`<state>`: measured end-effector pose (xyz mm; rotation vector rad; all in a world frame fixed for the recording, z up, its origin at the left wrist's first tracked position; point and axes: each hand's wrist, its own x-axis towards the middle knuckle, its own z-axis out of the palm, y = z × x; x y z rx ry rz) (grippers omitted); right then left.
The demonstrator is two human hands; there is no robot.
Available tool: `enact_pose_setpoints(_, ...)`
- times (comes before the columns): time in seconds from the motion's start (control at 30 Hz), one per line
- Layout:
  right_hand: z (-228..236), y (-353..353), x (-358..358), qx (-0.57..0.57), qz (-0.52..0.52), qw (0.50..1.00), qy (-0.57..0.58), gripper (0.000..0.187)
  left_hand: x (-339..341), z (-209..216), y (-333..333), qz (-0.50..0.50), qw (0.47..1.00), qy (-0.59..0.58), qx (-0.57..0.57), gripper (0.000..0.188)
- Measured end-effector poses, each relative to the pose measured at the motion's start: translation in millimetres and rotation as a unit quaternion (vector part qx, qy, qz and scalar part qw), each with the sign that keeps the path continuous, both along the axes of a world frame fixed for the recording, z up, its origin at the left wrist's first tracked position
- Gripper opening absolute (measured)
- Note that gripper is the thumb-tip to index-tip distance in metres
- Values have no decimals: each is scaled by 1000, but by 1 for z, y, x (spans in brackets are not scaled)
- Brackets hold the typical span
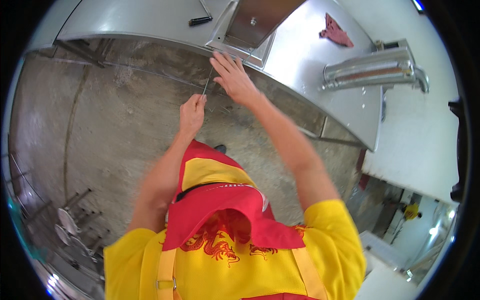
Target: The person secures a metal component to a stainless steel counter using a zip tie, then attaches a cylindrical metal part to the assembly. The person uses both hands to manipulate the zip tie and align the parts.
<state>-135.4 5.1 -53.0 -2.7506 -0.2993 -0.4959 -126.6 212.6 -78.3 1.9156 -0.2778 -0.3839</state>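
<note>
My left hand (192, 115) is closed in a fist round the near end of a thin metal rod (207, 82). The rod slants up and away toward the counter's front edge. My right hand (234, 79) is beside the rod's far part, its fingers stretched out and pointing at the counter. Whether the right fingers touch the rod cannot be made out. Just beyond the right fingertips, a tall steel box (260, 25) with a small round knob stands in a shallow steel tray (218, 38) at the counter edge.
A stainless steel counter (135, 20) runs across the far side. On it lie a black-handled tool (200, 21) and a crumpled dark red cloth (336, 32). A shiny steel cylinder (370, 73) with a bent pipe is at the right. Round-seated stools (67, 221) stand lower left on the concrete floor.
</note>
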Motion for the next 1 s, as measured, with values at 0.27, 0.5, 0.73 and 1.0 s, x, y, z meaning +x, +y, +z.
enact_pose_setpoints(0.27,-13,-24,86,-47,179,961,205,27,2,-25,57,54,948,237,-205,24)
enact_pose_setpoints(0.5,-40,1,66,93,45,989,105,21,-2,-7,62,119,923,284,-231,20)
enact_pose_setpoints(0.73,-59,15,22,-35,37,991,120,13,-13,-47,79,88,860,472,-174,22)
enact_pose_setpoints(1.0,-95,30,-11,222,-56,973,39,12,23,-167,9,-14,850,526,-10,22)
